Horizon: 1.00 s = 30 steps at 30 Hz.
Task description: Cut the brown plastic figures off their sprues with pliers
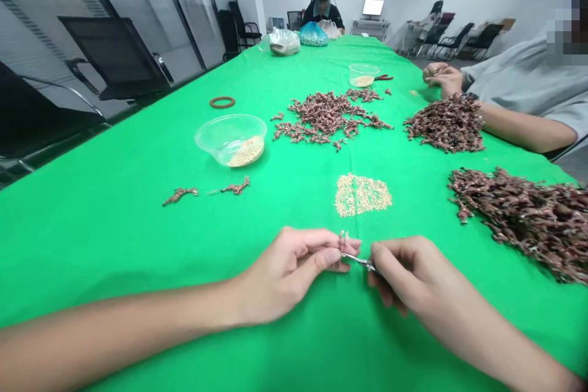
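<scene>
Between the thumb and fingers of my left hand is a small brown cord-like piece with pale ends. My right hand is closed round a pair of pliers, whose slim metal jaws reach the piece at my left fingertips. A tiny gold-coloured bit seems to sit at the jaw tips, too small to make out fully. Just beyond both hands, a flat patch of tiny gold-coloured bits lies on the green cloth. Two loose brown pieces, one nearer and one beside it, lie to the left.
A clear plastic bowl holds more gold bits, with a brown ring behind it. Brown heaps lie mid-table and at right. A co-worker's hands are at right; another person sits at the far end.
</scene>
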Each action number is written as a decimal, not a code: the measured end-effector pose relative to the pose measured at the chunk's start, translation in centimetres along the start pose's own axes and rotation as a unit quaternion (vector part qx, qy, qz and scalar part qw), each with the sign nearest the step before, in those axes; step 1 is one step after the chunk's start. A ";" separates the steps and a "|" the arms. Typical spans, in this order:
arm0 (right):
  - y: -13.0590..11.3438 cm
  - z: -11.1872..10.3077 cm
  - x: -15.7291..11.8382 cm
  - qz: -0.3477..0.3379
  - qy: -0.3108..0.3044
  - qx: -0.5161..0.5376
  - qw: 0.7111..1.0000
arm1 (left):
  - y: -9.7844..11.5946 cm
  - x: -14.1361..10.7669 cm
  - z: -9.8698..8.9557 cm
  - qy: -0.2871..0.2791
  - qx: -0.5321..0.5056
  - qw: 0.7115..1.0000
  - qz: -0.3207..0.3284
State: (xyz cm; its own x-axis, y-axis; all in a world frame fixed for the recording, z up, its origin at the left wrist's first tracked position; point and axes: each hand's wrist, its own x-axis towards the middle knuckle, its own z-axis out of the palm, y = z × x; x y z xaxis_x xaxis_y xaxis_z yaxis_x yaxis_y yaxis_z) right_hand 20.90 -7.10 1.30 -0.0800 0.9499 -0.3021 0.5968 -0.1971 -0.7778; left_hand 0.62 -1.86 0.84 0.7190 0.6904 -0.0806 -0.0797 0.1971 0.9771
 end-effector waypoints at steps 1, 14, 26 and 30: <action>0.0 0.0 0.1 -0.005 0.004 0.001 1.000 | 0.0 0.0 0.0 0.002 0.002 1.000 -0.004; 1.7 -0.7 1.7 -0.458 0.351 -0.315 0.754 | 0.0 0.7 -0.7 -0.023 -0.092 0.995 -0.032; 1.1 -1.3 1.7 -0.543 0.387 -0.413 0.620 | -0.4 0.8 -1.0 -0.036 -0.114 0.992 -0.048; 0.8 -0.7 1.4 -0.481 0.365 -0.382 0.700 | -0.3 0.7 -0.9 -0.022 -0.107 0.993 -0.041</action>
State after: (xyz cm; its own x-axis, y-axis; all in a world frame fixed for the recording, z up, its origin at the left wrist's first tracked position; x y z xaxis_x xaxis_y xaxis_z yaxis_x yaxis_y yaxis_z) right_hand 21.88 -5.73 0.64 -0.4757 0.4798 0.7372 0.8217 0.5416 0.1777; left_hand 0.51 -0.78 0.35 0.7586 0.6353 -0.1446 -0.1612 0.3981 0.9031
